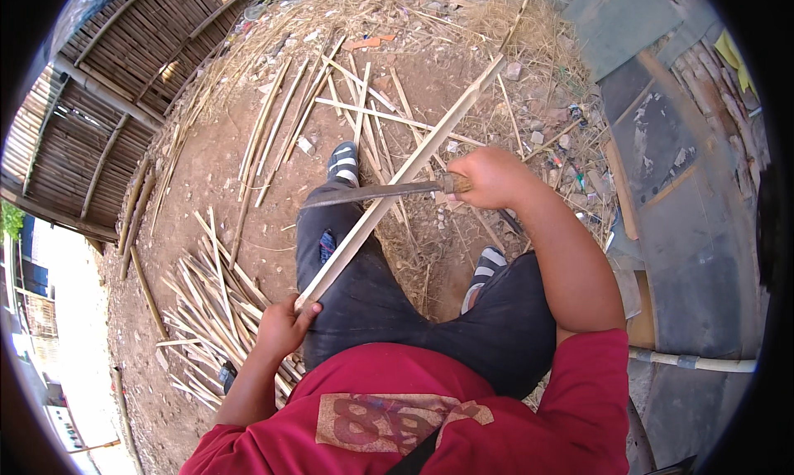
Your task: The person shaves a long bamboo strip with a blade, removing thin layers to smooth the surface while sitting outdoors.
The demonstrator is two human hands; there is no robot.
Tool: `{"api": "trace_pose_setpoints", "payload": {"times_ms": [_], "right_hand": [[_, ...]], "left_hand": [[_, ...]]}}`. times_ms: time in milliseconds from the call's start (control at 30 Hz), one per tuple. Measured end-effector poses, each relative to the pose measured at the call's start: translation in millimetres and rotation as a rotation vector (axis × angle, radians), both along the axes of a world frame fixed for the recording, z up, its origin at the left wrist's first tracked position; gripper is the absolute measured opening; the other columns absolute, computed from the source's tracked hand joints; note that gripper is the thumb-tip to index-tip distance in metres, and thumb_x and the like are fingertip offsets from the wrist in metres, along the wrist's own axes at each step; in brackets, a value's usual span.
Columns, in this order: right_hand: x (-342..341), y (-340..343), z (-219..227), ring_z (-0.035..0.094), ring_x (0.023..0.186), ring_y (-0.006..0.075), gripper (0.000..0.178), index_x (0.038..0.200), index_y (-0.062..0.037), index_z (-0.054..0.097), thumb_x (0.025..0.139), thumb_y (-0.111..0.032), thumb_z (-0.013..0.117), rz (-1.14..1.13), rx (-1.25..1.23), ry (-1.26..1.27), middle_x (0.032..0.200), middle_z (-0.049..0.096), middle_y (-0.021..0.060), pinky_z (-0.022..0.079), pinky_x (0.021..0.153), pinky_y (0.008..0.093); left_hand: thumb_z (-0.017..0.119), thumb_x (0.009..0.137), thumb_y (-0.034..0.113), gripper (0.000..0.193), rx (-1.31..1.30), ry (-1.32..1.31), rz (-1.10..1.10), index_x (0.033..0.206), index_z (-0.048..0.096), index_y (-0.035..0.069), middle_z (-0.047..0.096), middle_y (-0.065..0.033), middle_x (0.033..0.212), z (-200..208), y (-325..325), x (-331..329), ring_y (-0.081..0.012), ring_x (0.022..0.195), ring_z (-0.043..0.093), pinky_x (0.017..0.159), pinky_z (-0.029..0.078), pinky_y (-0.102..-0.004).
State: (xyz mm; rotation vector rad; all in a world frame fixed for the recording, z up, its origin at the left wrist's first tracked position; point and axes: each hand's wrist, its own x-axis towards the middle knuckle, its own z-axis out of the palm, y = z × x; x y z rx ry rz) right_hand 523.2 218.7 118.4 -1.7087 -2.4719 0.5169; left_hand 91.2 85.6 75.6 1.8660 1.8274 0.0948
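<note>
My left hand point(286, 326) is closed round the near end of a long split bamboo strip point(357, 237). The strip slants up and away to the right across my left thigh, its pale hollow side showing. In my right hand point(490, 178) is the handle of a machete point(372, 193), gripped in a fist. Its long dark blade points left and crosses the bamboo strip about midway, seemingly touching it. The blade's tip is over my left knee.
A heap of split bamboo sticks point(207, 309) lies on the dirt at left. More loose sticks point(273, 127) are scattered ahead of my feet, among straw and rubble. A bamboo-slat wall point(107, 119) stands far left; dark sheet panels point(695, 251) line the right side.
</note>
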Motion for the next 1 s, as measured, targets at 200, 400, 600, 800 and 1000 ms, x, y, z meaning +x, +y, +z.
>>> {"api": "trace_pose_setpoints", "payload": {"times_ms": [200,400,600,800,1000], "right_hand": [[28.0,34.6,-38.8,0.069,0.088,0.0392,0.031,0.101,-0.0099,0.071,0.082,-0.033,0.080,-0.146,-0.111,0.237,0.090,0.072,0.0176,0.054,0.078,0.0489],[23.7,38.9,-51.5,0.070,0.085,0.0358,0.030,0.102,-0.0080,0.070,0.084,-0.031,0.078,-0.128,0.034,0.207,0.088,0.072,0.0164,0.054,0.077,0.0475],[29.9,34.7,-39.7,0.070,0.085,0.0352,0.027,0.097,-0.0080,0.071,0.084,-0.030,0.078,-0.147,-0.243,0.282,0.087,0.072,0.0162,0.053,0.077,0.0473],[-3.3,20.5,-13.7,0.070,0.087,0.0367,0.020,0.094,-0.0101,0.070,0.080,-0.023,0.075,-0.091,-0.024,0.131,0.088,0.071,0.0166,0.054,0.077,0.0477],[33.0,28.2,-27.6,0.069,0.085,0.0365,0.015,0.092,-0.0091,0.068,0.080,-0.018,0.069,-0.234,-0.047,0.217,0.086,0.070,0.0162,0.054,0.074,0.0477]], "left_hand": [[0.066,0.095,0.056,0.061,0.005,-0.118,0.016,0.117,0.067,-0.001,0.070,-0.0240,0.078,-21.6,3.9,-9.1,-0.0417,0.081,0.072,0.075,0.055,-0.0465],[0.070,0.095,0.048,0.055,-0.109,-0.172,0.076,0.119,0.067,-0.001,0.070,-0.0232,0.078,-10.5,5.7,-10.0,-0.0359,0.076,0.072,0.073,0.054,-0.0425],[0.071,0.097,0.044,0.051,-0.029,-0.193,0.043,0.119,0.067,-0.002,0.072,-0.0182,0.080,-34.8,9.4,-15.4,-0.0256,0.076,0.072,0.073,0.054,-0.0387],[0.071,0.098,0.043,0.051,-0.106,-0.329,0.120,0.121,0.067,-0.002,0.073,-0.0135,0.088,-18.8,2.5,-14.5,-0.0163,0.080,0.066,0.076,0.054,-0.0356],[0.070,0.098,0.040,0.049,-0.087,-0.362,0.101,0.122,0.067,-0.002,0.074,-0.0121,0.087,-20.9,3.3,-11.7,-0.0153,0.077,0.065,0.075,0.054,-0.0355]]}}
